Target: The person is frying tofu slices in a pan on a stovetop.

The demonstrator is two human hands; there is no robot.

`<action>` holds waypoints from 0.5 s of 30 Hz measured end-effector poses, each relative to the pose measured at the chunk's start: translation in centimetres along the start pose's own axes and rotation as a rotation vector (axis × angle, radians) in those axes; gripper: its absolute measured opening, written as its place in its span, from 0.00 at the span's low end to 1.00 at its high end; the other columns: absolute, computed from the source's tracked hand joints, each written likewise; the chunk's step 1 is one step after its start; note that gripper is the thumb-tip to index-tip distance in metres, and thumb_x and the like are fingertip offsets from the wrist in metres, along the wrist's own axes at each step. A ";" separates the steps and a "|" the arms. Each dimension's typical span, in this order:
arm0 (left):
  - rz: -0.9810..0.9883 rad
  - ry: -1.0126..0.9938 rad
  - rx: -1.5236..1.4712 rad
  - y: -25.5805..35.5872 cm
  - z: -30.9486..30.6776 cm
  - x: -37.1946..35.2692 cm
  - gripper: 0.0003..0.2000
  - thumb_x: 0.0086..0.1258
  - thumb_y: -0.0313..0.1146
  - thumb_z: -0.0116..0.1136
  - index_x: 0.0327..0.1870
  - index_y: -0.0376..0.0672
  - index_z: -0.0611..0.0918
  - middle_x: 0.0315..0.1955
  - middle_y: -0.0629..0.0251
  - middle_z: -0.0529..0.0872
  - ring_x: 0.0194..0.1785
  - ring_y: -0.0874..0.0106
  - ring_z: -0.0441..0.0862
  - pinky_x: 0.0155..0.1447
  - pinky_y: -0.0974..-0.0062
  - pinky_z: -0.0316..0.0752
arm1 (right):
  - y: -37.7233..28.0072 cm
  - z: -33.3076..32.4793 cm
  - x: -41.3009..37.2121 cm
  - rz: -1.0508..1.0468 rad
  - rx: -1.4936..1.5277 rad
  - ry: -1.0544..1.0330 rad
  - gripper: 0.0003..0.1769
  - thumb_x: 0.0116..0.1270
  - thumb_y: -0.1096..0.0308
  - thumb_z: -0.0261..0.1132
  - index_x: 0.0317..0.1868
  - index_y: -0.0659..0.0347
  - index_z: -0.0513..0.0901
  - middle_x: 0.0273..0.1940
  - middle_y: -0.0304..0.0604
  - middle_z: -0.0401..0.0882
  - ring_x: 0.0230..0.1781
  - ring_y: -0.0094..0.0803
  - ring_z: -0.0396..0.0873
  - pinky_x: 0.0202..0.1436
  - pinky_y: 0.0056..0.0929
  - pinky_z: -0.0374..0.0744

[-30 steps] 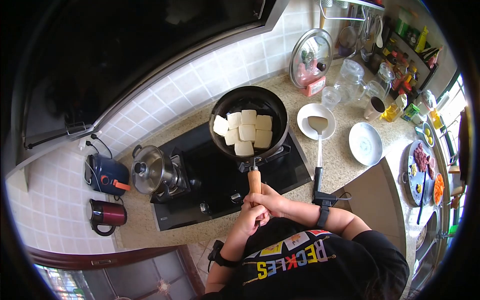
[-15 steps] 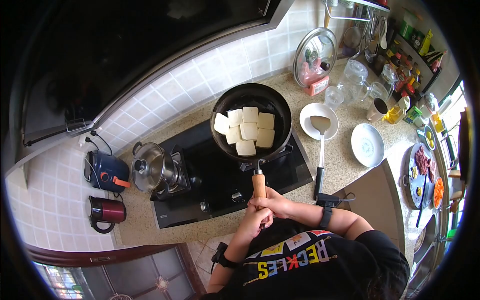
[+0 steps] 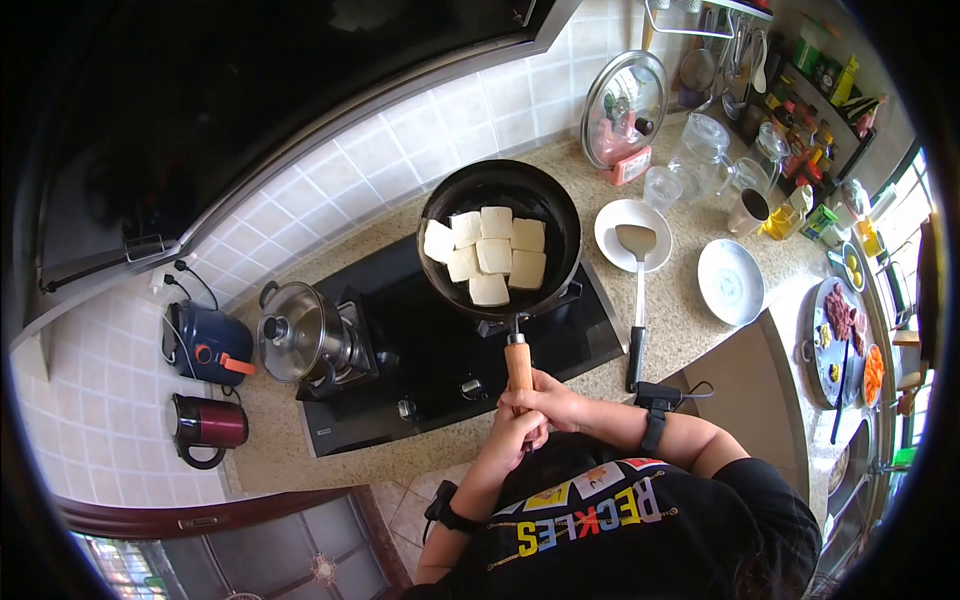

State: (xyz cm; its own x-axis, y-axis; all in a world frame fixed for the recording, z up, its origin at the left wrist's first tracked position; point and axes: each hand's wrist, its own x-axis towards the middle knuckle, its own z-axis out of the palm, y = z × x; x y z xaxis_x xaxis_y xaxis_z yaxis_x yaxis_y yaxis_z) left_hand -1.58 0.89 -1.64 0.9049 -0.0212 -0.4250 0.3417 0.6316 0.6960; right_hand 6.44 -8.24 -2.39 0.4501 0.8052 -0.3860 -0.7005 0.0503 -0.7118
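A black wok (image 3: 555, 215) with a wooden handle (image 3: 518, 368) sits over the right burner. Several pale square slices of tofu (image 3: 493, 256) lie in its bottom, bunched toward the left and touching or overlapping. Both hands are closed around the lower part of the handle. My right hand (image 3: 550, 398) wraps it from the right, above my left hand (image 3: 512, 433), which grips nearer the handle's end. Parts of the fingers are hidden where the hands overlap. Right of the stove, a spatula (image 3: 638, 290) rests with its blade in a white bowl (image 3: 612, 255).
On the left burner stands a lidded steel pot (image 3: 295, 335), beside a dark blue appliance (image 3: 208, 340) and a red kettle (image 3: 222, 420). A white plate (image 3: 731, 282), glass jugs (image 3: 698, 150) and an upright lid (image 3: 625, 108) stand right. Farther right, a board (image 3: 825, 365) holds raw meat.
The whole view has shifted slightly, with the counter things a little up and left. Both hands keep their hold on the wok handle, and the tofu lies in the same arrangement.
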 end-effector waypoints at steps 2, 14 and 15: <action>-0.006 0.000 0.000 0.0 0.0 0.0 0.14 0.55 0.20 0.48 0.42 0.42 0.65 0.16 0.69 0.70 0.11 0.81 0.64 0.14 0.84 0.61 | -0.1 0.2 -0.1 -0.009 0.000 0.018 0.17 0.59 0.64 0.66 0.42 0.63 0.71 0.37 0.43 0.76 0.37 0.29 0.77 0.41 0.29 0.78; -0.016 -0.024 -0.024 -1.0 -0.9 0.2 0.14 0.55 0.20 0.49 0.42 0.41 0.65 0.15 0.71 0.68 0.11 0.83 0.63 0.13 0.84 0.60 | 0.3 0.0 -0.3 0.004 -0.002 0.024 0.19 0.59 0.63 0.66 0.43 0.65 0.71 0.36 0.43 0.75 0.34 0.28 0.76 0.37 0.27 0.78; -0.013 -0.022 -0.021 -1.0 -0.9 0.3 0.14 0.55 0.20 0.49 0.42 0.40 0.65 0.15 0.71 0.68 0.11 0.83 0.63 0.13 0.85 0.60 | 0.4 0.0 -0.4 0.006 -0.002 0.033 0.19 0.59 0.62 0.66 0.43 0.65 0.71 0.36 0.43 0.75 0.34 0.29 0.76 0.37 0.27 0.78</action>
State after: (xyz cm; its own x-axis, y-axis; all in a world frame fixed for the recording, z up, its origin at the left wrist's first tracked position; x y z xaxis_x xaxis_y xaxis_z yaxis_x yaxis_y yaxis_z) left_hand -1.92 0.93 -3.01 0.9058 -0.0467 -0.4210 0.3485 0.6471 0.6781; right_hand 6.04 -8.52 -2.52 0.4638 0.7858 -0.4091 -0.7021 0.0444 -0.7107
